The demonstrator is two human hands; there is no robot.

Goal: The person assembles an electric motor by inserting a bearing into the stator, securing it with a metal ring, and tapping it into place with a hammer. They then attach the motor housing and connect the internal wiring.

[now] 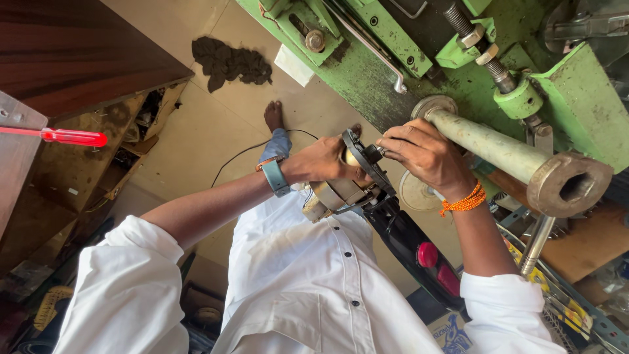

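Black and tan, a power tool (367, 190) is held at chest height, in the middle of the scene. It is clamped by the left hand (324, 160) to steady it, while the right hand's (426, 154) fingers are pinched at its front. A green machine (458, 59) and a metal roller (511, 154) crowd the far right; open floor (209, 131) is left beyond.
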